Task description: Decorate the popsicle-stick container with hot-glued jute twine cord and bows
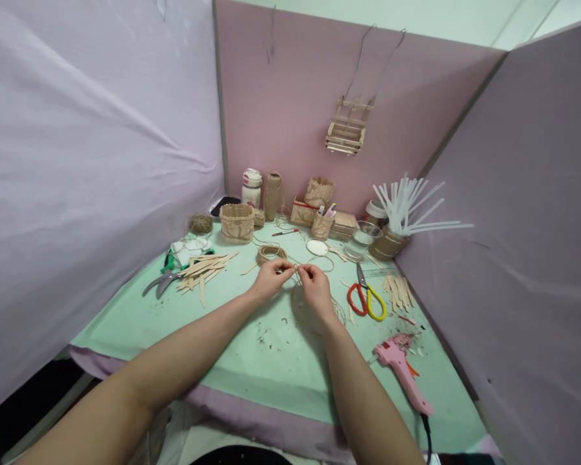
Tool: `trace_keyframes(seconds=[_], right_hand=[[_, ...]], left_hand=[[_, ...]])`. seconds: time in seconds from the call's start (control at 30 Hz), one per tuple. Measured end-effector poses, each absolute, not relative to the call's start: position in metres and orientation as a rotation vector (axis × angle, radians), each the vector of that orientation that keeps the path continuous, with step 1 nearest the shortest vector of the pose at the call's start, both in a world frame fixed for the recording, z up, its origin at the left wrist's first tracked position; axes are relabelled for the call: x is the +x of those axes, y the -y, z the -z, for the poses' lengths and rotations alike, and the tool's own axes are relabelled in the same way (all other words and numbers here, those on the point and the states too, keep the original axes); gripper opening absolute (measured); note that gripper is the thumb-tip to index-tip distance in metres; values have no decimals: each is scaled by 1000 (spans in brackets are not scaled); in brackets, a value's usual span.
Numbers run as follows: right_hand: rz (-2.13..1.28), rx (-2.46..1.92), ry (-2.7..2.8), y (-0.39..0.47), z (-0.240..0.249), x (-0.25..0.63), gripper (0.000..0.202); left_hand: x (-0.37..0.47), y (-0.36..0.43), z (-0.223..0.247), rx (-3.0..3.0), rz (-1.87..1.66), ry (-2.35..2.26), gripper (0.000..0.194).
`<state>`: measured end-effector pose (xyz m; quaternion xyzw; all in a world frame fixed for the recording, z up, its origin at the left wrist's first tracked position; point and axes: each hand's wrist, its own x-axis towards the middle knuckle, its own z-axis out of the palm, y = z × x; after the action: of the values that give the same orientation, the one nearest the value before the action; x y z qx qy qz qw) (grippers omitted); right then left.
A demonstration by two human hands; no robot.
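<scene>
Above the middle of the green cloth, my left hand (273, 278) and my right hand (314, 285) meet, fingertips nearly touching. Both are closed in a pinch on thin twine (297, 271), a short bit of which shows between the fingers. Just behind my left hand lies a coil of twine (271, 254). Loose twine strands (339, 311) rest on the cloth by my right wrist. To the right of that hand are scissors (366, 300) with one red and one yellow handle. How the twine runs inside the fingers is hidden.
A pink glue gun (403, 373) lies at right front, its cord trailing off the edge. Pruning shears (161, 283) and wooden strips (206, 268) lie at left. Behind stand a woven-looking basket (237, 224), a clear bowl (362, 242) and a pot of white glue sticks (390, 245). Fabric walls enclose the table.
</scene>
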<state>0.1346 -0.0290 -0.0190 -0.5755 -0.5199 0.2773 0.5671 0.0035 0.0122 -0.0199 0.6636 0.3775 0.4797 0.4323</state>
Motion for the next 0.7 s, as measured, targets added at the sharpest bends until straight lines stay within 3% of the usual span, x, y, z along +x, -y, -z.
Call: trace_keyframes(seconds=[0.2,0.33,0.7], right_hand=[[-666,-1354,1202,31,15,136,16],[-475,-1371,1258,35,13,134,8],[-266,-1326,1429,38,11,131,13]], left_hand=[[3,-12,20,1677,-1170,-899,20],[3,-11,20,1660,-1206,-901,19],[1,-13,24,1802,-1312,-882,16]])
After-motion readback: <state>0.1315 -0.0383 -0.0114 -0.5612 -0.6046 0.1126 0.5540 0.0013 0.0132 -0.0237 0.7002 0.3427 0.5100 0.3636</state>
